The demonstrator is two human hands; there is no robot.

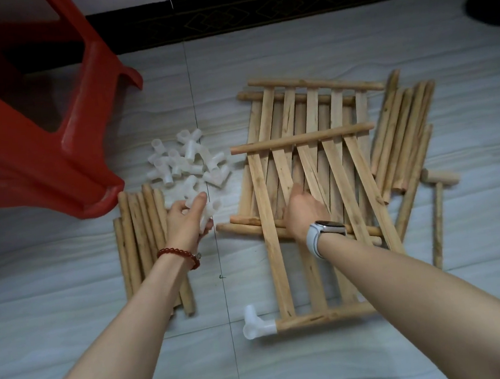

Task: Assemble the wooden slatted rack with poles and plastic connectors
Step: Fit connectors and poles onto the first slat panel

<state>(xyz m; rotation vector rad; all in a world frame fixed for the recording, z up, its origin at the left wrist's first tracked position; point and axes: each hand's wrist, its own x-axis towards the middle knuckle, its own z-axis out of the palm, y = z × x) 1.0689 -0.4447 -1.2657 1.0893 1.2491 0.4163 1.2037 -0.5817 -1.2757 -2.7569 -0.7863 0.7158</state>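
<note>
Wooden slatted panels (310, 166) lie stacked on the tiled floor in the middle. The top panel's near rail (323, 316) carries one white plastic connector (256, 324) on its left end. A pile of white connectors (189, 161) lies to the left of the panels. My left hand (186, 222) grips a connector (211, 212) at the near edge of that pile. My right hand (303, 211) rests on the slats of the top panel, fingers reaching between them. Short wooden poles (139, 238) lie under my left wrist, and longer poles (401, 136) lie to the right of the panels.
A red plastic stool (34, 126) stands at the upper left, one foot close to the short poles. A small wooden mallet (439, 203) lies at the far right. A dark skirting runs along the wall behind. A dark shape (489, 5) sits at the top right corner.
</note>
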